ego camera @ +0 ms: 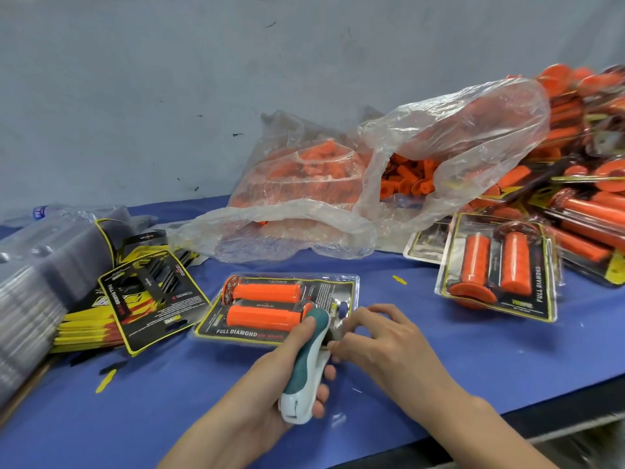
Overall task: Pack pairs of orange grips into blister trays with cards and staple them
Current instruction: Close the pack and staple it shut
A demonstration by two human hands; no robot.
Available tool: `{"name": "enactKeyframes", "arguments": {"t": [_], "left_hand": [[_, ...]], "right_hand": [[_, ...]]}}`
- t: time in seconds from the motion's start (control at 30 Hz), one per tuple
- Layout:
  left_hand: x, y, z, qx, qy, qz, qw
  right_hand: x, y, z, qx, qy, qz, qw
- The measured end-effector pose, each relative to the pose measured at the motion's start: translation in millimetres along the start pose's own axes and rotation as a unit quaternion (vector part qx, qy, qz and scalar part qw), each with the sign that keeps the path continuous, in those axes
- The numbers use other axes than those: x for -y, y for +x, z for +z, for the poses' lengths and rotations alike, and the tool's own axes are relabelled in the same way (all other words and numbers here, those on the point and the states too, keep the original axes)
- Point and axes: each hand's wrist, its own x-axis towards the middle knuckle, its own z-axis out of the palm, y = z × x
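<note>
Left grip (275, 380) curls round the stapler (306, 363), whose nose bites the blister tray (338, 286) at its near edge. Right grip (377, 340), just right of the stapler, pinches that same edge. Beyond the stapler's nose, the orange grips (260, 318) lie crosswise.

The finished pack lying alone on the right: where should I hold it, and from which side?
Pinch the flat rim of the finished pack at its near edge, coming from the front: the grips bulge mid-pack, and the pile crowds its far side.
</note>
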Motion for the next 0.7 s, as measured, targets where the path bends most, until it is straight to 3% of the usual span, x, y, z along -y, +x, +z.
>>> {"name": "enactKeyframes", "arguments": {"t": [0.2,0.3,0.4,0.7], "left_hand": [[1.0,4.8,0.4,-0.029,0.017,-0.003,0.999],[1.9,5.4,-0.1,-0.037,0.031,0.003,0.999],[0.7,6.0,-1.5,-0.035,0.034,0.005,0.999],[1.7,14.3,-3.6,-0.052,0.094,-0.007,0.994]], "right_hand": [[-0.2,1.6,1.6,0.01,0.002,-0.011,1.0],[4.2,7.3,0.7,0.076,0.006,0.032,0.997],[8.7,12.6,3.0,0.111,-0.008,0.009,0.994],[2.7,11.1,12.6,0.07,0.044,0.037,0.996]]}}
